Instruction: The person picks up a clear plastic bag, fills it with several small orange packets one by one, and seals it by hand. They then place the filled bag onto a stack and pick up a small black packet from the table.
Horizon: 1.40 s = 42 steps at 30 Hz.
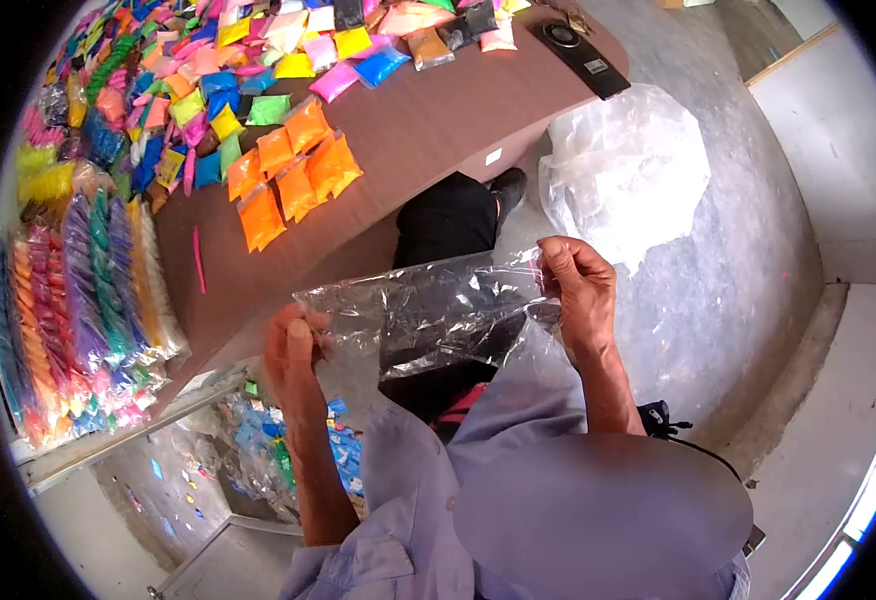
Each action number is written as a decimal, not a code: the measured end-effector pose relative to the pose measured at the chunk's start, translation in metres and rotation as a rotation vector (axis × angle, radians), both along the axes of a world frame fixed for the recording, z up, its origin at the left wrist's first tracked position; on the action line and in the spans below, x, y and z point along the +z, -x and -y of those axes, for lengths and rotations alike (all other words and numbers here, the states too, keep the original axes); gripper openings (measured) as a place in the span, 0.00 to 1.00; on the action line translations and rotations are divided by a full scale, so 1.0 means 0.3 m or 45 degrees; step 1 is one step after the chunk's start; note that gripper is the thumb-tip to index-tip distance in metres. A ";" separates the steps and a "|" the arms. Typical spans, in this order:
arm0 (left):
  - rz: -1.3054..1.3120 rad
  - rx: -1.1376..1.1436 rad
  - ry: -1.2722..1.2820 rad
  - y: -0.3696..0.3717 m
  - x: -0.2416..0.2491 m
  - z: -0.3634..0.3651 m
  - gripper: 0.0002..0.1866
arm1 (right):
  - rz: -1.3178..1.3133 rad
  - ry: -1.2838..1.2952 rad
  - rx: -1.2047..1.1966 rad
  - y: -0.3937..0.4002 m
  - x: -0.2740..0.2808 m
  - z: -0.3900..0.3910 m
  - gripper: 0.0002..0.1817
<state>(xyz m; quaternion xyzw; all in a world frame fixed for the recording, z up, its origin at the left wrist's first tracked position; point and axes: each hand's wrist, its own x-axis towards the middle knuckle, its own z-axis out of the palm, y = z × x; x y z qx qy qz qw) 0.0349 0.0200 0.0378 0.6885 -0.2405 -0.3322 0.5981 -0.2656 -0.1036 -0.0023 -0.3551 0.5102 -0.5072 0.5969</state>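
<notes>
1. At the far left side, bundles of coloured strips in clear wrapping lie side by side along the table; they seem laid lengthwise to keep the strips straight and the colours apart.
2. Beyond them, a heap of small coloured packets spreads across the far left of the table, its colours mixed.
3. A thin pink strip lies alone, nearer the table's edge.
4. Orange packets sit together just to the right of the heap, some overlapping, probably grouped for their shared colour.
5. The left hand is at the left end of the clear plastic bag, thumb up and fingers curled. It is blurred, so I cannot tell whether the fingertips pinch the film.
6. The clear plastic bag is stretched between the hands, above the lap and near the table's edge; this spread probably keeps the thin film from folding.
7. The right hand pinches the bag's right end between thumb and forefinger.
8. At the table's far right end lies a black device. Its pale label is too small to read, and I can make out no brand anywhere.
9. Farther right, a large whitish plastic sheet or bag is bunched beside the table.
</notes>
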 end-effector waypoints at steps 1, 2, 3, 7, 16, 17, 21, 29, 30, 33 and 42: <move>0.002 0.002 0.006 0.001 -0.002 0.001 0.13 | 0.002 0.006 0.002 -0.003 0.004 0.007 0.12; 0.075 -0.038 -0.082 0.000 -0.010 0.000 0.13 | 0.007 -0.002 -0.012 -0.006 0.008 0.012 0.12; 0.148 -0.078 -0.170 -0.001 -0.018 -0.002 0.12 | 0.011 -0.010 -0.026 -0.007 0.012 0.017 0.12; 0.099 -0.209 -0.083 -0.058 -0.044 -0.006 0.10 | -0.017 0.040 -0.039 0.001 0.005 0.049 0.13; 0.119 -0.106 -0.039 -0.090 0.079 0.177 0.12 | 0.067 0.039 -0.203 -0.015 0.064 0.169 0.15; 0.358 -0.065 0.011 -0.082 0.116 0.196 0.12 | 0.088 0.039 -0.266 -0.019 0.079 0.191 0.15; 0.890 -0.182 0.186 0.021 0.330 0.271 0.16 | 0.164 0.082 -0.416 -0.037 0.115 0.286 0.14; 1.317 -0.945 0.507 0.332 0.308 0.567 0.26 | 0.258 0.149 -0.730 -0.144 0.092 0.430 0.16; 1.373 -1.041 0.488 0.350 0.267 0.608 0.28 | 0.247 0.138 -0.745 -0.156 0.073 0.439 0.15; 1.494 -1.226 0.458 0.361 0.139 0.650 0.30 | 0.268 0.112 -0.775 -0.166 0.036 0.460 0.16; 1.610 -1.150 0.451 0.273 0.040 0.598 0.26 | 0.279 0.054 -0.887 -0.160 0.044 0.521 0.19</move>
